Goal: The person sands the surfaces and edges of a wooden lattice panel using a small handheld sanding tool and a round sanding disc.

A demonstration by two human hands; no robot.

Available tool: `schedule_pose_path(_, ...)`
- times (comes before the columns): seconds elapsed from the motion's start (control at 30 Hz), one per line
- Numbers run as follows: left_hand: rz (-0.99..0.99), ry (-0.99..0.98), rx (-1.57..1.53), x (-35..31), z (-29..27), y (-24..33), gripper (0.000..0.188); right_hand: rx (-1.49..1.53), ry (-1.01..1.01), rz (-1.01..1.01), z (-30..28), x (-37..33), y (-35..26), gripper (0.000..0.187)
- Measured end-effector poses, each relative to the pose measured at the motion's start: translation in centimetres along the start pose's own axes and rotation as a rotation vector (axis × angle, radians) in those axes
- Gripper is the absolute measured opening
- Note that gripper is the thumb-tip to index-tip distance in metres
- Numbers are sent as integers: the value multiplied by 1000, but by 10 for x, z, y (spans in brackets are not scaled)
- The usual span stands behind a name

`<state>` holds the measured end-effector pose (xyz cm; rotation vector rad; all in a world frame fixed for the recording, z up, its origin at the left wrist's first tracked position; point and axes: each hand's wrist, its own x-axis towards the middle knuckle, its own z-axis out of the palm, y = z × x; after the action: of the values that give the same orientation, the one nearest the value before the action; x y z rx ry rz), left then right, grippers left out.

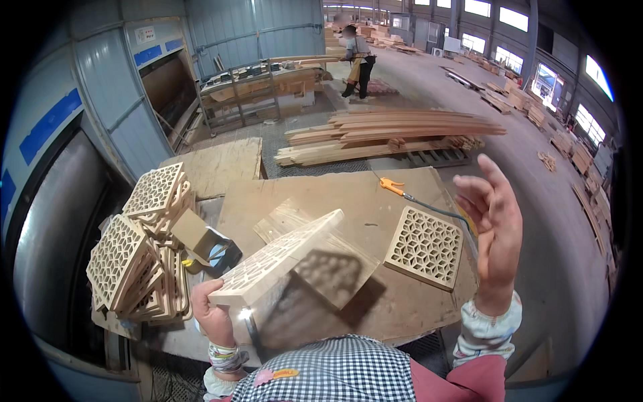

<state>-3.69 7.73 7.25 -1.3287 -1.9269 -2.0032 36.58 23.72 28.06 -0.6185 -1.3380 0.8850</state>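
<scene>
My left hand (216,315) grips the near left corner of a pale wooden lattice panel (273,260), which is held tilted above the table with its far end raised. The panel casts a patterned shadow on a plain wooden board (335,271) beneath it. My right hand (494,224) is raised at the right of the table, fingers apart, with nothing in it. A second lattice panel (424,247) lies flat on the table, left of my right hand. Beyond it rests an orange air blow gun (392,186) on a hose that runs toward my right hand.
Stacked lattice panels (120,261) pile up at the table's left. Beside them sit a brown block (194,234) and a dark container (222,253). Long planks (395,130) lie beyond the worktable (295,184). A person (358,63) stands farther back near a cluttered bench (258,90).
</scene>
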Motion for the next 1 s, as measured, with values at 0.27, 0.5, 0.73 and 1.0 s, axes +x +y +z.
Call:
schedule_pose_path(0.27,-99,32,-76,-11,-17,-17,21,79,-668,-221,14,5,-72,72)
schedule_pose_path(0.5,-75,-38,-67,-4,-10,-13,22,-132,-409,-296,63,-48,-102,15)
schedule_pose_path(0.73,89,-216,44,-11,-36,-36,33,-72,-295,-242,62,-36,-135,24)
schedule_pose_path(1.0,-41,-81,-20,-1,-11,-2,38,-36,-132,-325,51,-6,-149,24)
